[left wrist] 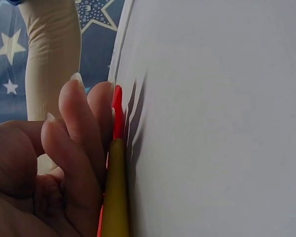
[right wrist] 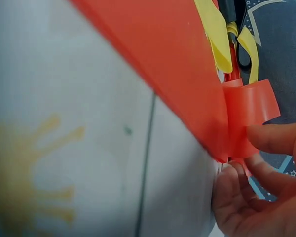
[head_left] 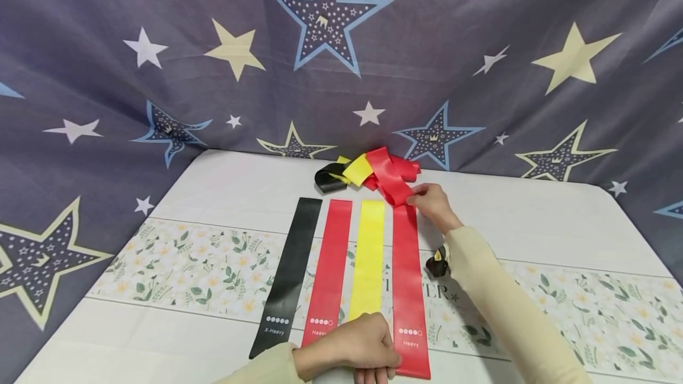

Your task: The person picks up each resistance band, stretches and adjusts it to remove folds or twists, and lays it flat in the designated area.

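**Right hand (head_left: 433, 201) pinches the loose red band (head_left: 388, 179); left hand (head_left: 368, 339) rests at the near end of the row**

The right thumb lies against the curled face of the loose red band, with fingers behind it, right at the far end of the right-hand red resistance band (head_left: 409, 289). The left hand's fingers are bent, their tips touching that same flat band near its "Heavy" label; whether they pinch it I cannot tell. The hand also covers the near end of the yellow resistance band (head_left: 368, 259).

Four bands lie flat, side by side with gaps between: the black "X-Heavy" band (head_left: 290, 265) at far left, then the left-hand red "Heavy" band (head_left: 332, 259), the yellow one, and the right-hand red one. Beyond their far ends sits a tangle of the loose red band, a loose yellow band (head_left: 358, 169) and a loose black band (head_left: 328, 181).

Everything rests on a white table cover (head_left: 160, 342) crossed by a floral strip (head_left: 203, 265), before a dark star-printed backdrop (head_left: 341, 99).
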Available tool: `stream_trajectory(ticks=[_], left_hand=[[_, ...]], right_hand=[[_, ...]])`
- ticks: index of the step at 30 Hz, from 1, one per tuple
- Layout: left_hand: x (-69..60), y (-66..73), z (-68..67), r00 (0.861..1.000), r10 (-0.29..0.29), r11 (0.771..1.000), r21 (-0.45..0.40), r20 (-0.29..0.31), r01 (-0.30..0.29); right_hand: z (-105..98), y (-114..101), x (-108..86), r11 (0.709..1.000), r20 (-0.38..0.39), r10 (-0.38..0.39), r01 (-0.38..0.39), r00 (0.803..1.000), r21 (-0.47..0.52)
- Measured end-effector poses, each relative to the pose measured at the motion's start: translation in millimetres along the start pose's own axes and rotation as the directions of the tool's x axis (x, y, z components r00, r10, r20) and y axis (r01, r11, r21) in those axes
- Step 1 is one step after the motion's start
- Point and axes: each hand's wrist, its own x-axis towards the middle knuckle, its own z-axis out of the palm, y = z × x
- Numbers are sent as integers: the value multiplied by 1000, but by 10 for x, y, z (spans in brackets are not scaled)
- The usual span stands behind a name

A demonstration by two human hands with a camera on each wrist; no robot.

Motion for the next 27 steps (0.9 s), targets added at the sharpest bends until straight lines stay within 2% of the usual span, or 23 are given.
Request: stream_trajectory(ticks=[4, 8, 14, 22, 27], left_hand=[[-16, 22, 1, 1000, -17, 1000, 6, -16, 17], [-35, 47, -17, 999, -14, 1000, 11, -36, 15], [-35, 95, -131, 999, 38, 999, -7, -26, -38], [19, 142, -256, 986, 109, 990, 106, -124, -96], [59, 172, -364, 977, 122, 987, 124, -173, -101]], right_hand=[[21, -29, 5, 999, -30, -41, 41, 999, -2], [6, -92, -2, 996, -57, -77, 79, 995, 45], [-49, -235, -33, 977, -85, -158, 168, 984, 129], [-116, -368, -137, 962, -45, -162, 168, 986, 217], [-163, -414, -208, 940, -51, -196, 202, 979, 276]])
